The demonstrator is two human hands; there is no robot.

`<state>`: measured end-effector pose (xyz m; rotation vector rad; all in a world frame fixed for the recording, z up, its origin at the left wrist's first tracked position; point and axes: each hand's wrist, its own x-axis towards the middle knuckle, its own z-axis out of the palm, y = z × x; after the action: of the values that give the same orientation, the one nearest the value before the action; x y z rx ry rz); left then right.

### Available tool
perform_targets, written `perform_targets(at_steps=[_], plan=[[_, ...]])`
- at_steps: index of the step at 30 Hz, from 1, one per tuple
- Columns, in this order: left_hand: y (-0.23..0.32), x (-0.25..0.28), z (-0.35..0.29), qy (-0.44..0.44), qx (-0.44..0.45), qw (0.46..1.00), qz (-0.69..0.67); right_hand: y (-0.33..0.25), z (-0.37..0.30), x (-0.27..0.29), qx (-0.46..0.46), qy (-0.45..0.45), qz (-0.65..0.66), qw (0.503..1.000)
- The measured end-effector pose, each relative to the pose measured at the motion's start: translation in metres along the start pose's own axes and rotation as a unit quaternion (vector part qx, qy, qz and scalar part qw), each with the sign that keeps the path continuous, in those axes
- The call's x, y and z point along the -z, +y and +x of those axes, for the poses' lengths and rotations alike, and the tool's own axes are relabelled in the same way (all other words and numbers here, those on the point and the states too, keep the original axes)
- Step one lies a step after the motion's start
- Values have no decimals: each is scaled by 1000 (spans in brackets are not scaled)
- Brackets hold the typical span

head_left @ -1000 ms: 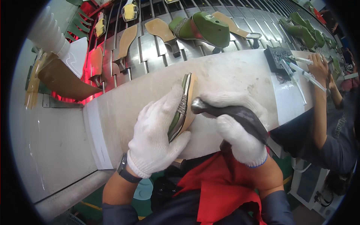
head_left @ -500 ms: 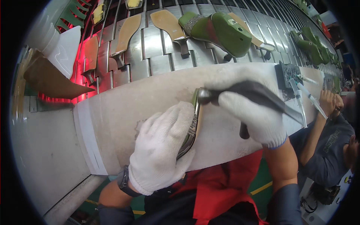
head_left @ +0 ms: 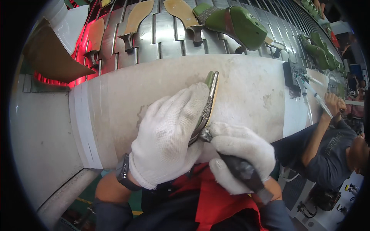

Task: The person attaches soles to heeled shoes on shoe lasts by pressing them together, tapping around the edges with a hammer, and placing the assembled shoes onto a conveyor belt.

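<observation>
My left hand (head_left: 169,131), in a white knitted glove, is closed around a shoe (head_left: 208,107) that stands edge-up on the pale bench. The shoe has a glittery strap, a tan sole facing right and a green last inside; the glove hides much of it. In my right hand (head_left: 246,148), also gloved, are dark-handled pincers (head_left: 239,167). Their rounded metal head touches or nearly touches the shoe's lower end, beside my left fingers. The handles slant down to the right, partly covered by the glove.
Beyond the bench (head_left: 250,84), a slatted metal conveyor (head_left: 169,42) carries heeled tan soles (head_left: 137,19) and a green shoe last (head_left: 244,29). Syringes (head_left: 318,98) lie by a dark block (head_left: 291,79) at right. A co-worker's hands (head_left: 334,103) are near them. A brown sheet (head_left: 52,54) juts in at left.
My right hand has brought the pincers down and toward me, from the shoe's far end to its near end. The shoe and my left hand sit slightly higher and farther right in view.
</observation>
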<state>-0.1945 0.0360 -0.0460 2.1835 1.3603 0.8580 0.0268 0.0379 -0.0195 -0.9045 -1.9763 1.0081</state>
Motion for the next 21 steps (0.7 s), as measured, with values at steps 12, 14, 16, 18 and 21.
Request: perform_targets(at_steps=[12, 14, 16, 18, 21], plan=[[-46, 21, -31, -25, -45, 994, -92, -2, -24, -45, 67, 75, -28, 995], [-46, 17, -35, 1, -61, 994, -95, -3, -26, -51, 75, 73, -48, 993], [-46, 16, -34, 3, -52, 994, -99, -9, -32, -57, 23, 56, -8, 998], [-48, 16, -33, 2, -46, 994, -103, -7, -32, -57, 18, 36, -7, 999], [-49, 16, -32, 3, -47, 993, -106, -13, -26, -56, 15, -6, -10, 1000]])
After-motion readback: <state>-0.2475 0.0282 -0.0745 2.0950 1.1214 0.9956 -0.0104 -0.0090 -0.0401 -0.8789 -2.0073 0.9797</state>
